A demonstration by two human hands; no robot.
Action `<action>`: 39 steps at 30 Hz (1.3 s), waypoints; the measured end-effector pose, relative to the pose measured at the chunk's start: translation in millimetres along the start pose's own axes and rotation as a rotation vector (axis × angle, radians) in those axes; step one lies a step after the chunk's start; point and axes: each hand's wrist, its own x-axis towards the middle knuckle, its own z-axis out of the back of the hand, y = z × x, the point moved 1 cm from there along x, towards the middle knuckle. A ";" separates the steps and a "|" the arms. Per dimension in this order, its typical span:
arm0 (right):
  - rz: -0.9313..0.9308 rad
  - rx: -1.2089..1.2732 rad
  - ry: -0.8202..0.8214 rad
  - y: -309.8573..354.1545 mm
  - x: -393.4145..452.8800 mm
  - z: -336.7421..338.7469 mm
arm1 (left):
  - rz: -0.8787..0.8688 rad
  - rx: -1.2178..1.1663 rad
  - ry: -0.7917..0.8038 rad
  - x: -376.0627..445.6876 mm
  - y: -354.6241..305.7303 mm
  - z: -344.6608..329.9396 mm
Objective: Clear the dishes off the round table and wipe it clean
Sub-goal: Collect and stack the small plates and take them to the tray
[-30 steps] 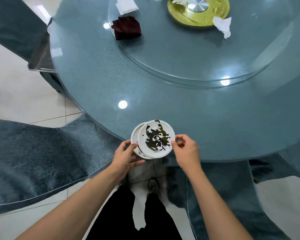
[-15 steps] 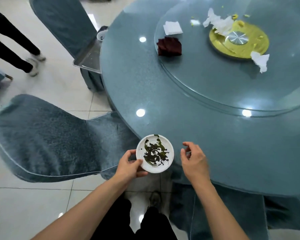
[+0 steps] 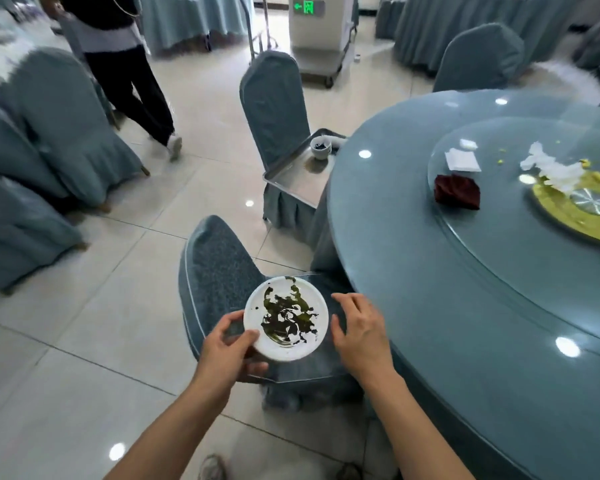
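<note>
My left hand (image 3: 230, 348) grips the rim of a small white plate (image 3: 286, 318) smeared with dark green leftovers, held over a covered chair (image 3: 219, 268), off the round table (image 3: 430, 289). Whether more plates are stacked under it is hidden. My right hand (image 3: 359, 330) hovers just right of the plate with relaxed fingers, holding nothing. On the glass turntable (image 3: 492, 216) lie a dark red cloth (image 3: 457, 191), white napkins (image 3: 462, 160), crumpled tissue (image 3: 551, 169) and a yellow centre disc (image 3: 575, 216).
A metal tray (image 3: 297, 176) with a small bowl (image 3: 320, 147) rests on a covered chair (image 3: 274, 102) at the table's left edge. A person (image 3: 125, 67) walks at the far left among more covered chairs. A white cart (image 3: 317, 36) stands at the back.
My view has swung left, away from the table. The plate has moved off the table edge over the chair; my right hand has let go of it and my left alone holds it.
</note>
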 end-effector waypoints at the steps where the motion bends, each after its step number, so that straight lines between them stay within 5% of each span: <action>1: 0.020 -0.013 0.000 19.6 6.5 -6.9 | -0.016 -0.009 -0.013 3.4 -9.9 18.2; 16: 0.003 -0.034 -0.060 221.8 104.0 -108.0 | -0.078 -0.052 0.020 97.7 -106.5 221.3; 39: -0.279 -0.040 -0.091 216.8 371.8 -192.9 | -0.059 0.087 0.231 396.4 -275.4 172.8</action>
